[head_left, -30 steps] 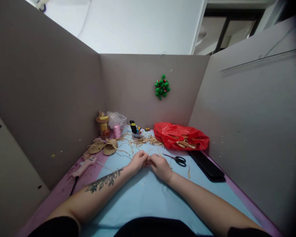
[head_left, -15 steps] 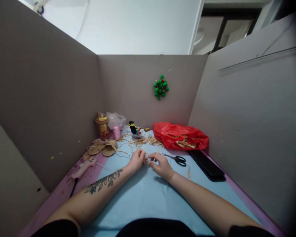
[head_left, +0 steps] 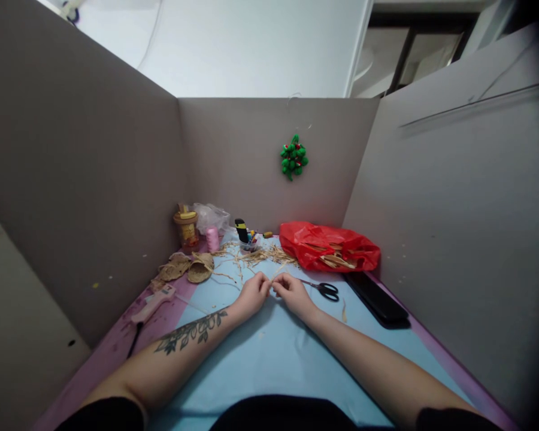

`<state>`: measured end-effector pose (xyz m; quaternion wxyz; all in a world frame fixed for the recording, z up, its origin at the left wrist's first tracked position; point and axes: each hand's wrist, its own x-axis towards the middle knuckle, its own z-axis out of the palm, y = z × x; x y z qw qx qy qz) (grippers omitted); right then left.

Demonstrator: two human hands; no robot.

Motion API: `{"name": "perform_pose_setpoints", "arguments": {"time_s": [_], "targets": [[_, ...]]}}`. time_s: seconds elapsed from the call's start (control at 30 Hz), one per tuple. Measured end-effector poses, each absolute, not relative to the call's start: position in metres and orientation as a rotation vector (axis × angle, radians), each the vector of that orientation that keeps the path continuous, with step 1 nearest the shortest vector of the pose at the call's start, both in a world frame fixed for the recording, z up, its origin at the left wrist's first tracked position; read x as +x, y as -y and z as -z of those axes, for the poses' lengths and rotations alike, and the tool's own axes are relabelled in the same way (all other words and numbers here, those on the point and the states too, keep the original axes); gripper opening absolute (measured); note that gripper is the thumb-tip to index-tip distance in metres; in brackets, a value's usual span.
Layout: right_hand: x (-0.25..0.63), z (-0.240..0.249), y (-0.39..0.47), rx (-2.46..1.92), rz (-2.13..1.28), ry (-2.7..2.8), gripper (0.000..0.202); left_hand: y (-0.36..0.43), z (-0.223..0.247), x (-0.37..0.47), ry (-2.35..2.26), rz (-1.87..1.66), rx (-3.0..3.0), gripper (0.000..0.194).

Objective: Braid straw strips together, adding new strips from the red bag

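My left hand (head_left: 254, 294) and my right hand (head_left: 293, 296) meet over the blue mat, fingertips almost touching. Both are closed in a pinch on a thin pale straw strand (head_left: 277, 270), whose end pokes up between them. Most of the strand is hidden by the fingers. Just beyond lies a loose heap of straw strips (head_left: 261, 257). Black-handled scissors (head_left: 329, 291) rest to the right of my right hand, their tips partly behind it. Left of my left hand sits a small cup-shaped woven brown piece (head_left: 200, 269), with a twisted cord trailing from it.
A pink glue gun (head_left: 155, 303) lies at left. Behind stand a brown-lidded jar (head_left: 188, 232), a pink thread spool (head_left: 212, 239) and a small tub (head_left: 248, 245) of tools. At right are a red plastic bag (head_left: 291, 245) of dried strips and a black case (head_left: 377, 302). Grey panels enclose three sides.
My right hand's fingers have gone from loosely spread to pinched together. The two hands have come closer to each other, my left hand turning slightly. The things on the table have stayed put.
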<state>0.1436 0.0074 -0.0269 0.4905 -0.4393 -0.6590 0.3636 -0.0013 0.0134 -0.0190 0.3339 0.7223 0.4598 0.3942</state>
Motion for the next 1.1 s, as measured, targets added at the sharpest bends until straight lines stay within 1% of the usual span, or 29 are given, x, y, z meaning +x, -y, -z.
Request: {"name": "perform_pose_setpoints", "arguments": {"time_s": [0.2,0.33,0.5,0.73,0.93,1.1], "targets": [[0.144,0.027,-0.007,-1.094,-0.843,1.637,0.014,-0.012,0.013,-0.002,-1.158,-0.967,1.841,0.02],[0.145,0.026,-0.008,-1.1,-0.829,1.625,0.014,-0.012,0.01,-0.004,-1.112,-0.966,1.921,0.022],[0.146,0.03,-0.012,-1.118,-0.785,1.631,0.012,-0.016,0.01,-0.007,-1.14,-1.015,1.953,0.017],[0.145,0.032,-0.013,-1.18,-0.671,1.644,0.012,-0.018,0.008,-0.01,-1.192,-1.01,1.924,0.024],[0.138,0.035,-0.013,-1.211,-0.973,1.392,0.011,-0.014,0.012,-0.01,-1.156,-0.97,2.014,0.027],[0.136,0.034,-0.013,-1.136,-1.049,1.337,0.014,-0.01,0.012,-0.01,-1.185,-0.949,2.08,0.023]]}}
